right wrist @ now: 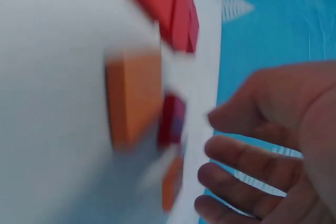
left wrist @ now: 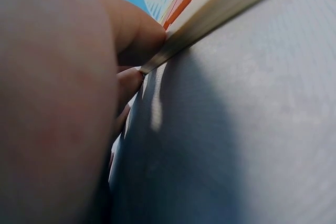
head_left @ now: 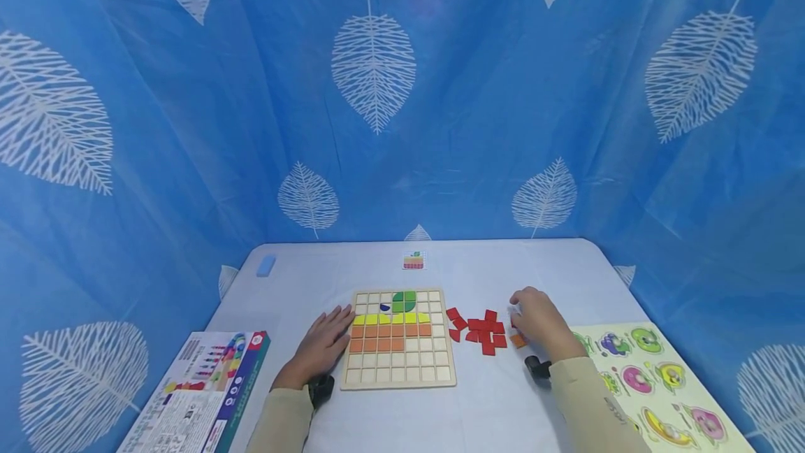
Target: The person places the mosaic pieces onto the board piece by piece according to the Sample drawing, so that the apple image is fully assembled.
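A wooden grid board (head_left: 428,375) lies mid-table. Green pieces (head_left: 404,301) and a dark blue piece (head_left: 385,307) sit near its top, with a yellow row (head_left: 379,319) and orange tiles (head_left: 377,338) below. My left hand (head_left: 322,342) rests flat at the board's left side; in the left wrist view its fingers touch the edge. Right of the board, my right hand (head_left: 542,317) hovers over loose tiles with relaxed, slightly bent fingers and nothing between them. Close to it, the right wrist view shows an orange tile (right wrist: 139,100) and a dark red tile (right wrist: 172,120).
Several red tiles (head_left: 487,326) lie between the board and my right hand. A small picture card (head_left: 414,261) is behind the board, a light blue block (head_left: 266,265) at the back left. A printed box (head_left: 201,390) stands left, a sheet of cartoon fruit (head_left: 654,376) right.
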Motion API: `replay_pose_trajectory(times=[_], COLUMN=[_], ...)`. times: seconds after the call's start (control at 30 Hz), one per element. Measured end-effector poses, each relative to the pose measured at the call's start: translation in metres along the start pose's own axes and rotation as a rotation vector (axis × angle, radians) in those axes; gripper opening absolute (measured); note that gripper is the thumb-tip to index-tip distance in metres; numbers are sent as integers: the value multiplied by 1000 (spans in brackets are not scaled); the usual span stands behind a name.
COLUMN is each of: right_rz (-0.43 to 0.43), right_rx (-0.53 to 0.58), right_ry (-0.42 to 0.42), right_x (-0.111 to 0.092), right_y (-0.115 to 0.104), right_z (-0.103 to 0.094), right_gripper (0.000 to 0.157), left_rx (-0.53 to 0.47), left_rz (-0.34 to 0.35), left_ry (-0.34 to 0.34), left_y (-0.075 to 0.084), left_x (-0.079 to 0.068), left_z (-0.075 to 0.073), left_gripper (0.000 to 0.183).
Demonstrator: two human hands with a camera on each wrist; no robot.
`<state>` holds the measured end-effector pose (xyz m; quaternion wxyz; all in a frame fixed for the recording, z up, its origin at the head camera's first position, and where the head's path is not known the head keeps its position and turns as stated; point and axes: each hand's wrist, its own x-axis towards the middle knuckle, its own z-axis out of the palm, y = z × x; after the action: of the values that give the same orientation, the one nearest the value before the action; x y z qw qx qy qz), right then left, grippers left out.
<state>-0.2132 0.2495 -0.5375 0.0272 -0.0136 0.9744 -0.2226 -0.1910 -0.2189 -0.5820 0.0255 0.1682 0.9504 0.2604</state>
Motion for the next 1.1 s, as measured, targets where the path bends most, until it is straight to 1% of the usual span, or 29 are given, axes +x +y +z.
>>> replay_pose_trajectory(times=[0.13, 0.23, 0.33, 0.43, 0.7, 0.9, 1.1], right_rz=[30, 40, 32, 40, 76, 42, 10], right_rx=[-59, -80, -91, -85, -56, -10, 82], right_ry=[-51, -79, -80, -71, -44, 11, 45], right_x=[0, 1, 3, 3, 5, 7, 4], right_y=[13, 20, 22, 21, 17, 14, 5], right_z=[-7, -9, -10, -11, -10, -5, 1], right_gripper=[32, 26, 19, 16, 16, 21, 27], left_rx=[3, 4, 1, 3, 10, 11, 13], left_rz=[-1, -6, -8, -5, 13, 35, 15], left_ry=[-3, -2, 5, 10, 13, 14, 12], left_y=[-1, -2, -2, -2, -4, -6, -4], left_x=[0, -1, -1, -1, 0, 1, 2], left_z=[1, 2, 2, 2, 3, 3, 3], left_gripper=[52, 52, 52, 51, 52, 52, 52])
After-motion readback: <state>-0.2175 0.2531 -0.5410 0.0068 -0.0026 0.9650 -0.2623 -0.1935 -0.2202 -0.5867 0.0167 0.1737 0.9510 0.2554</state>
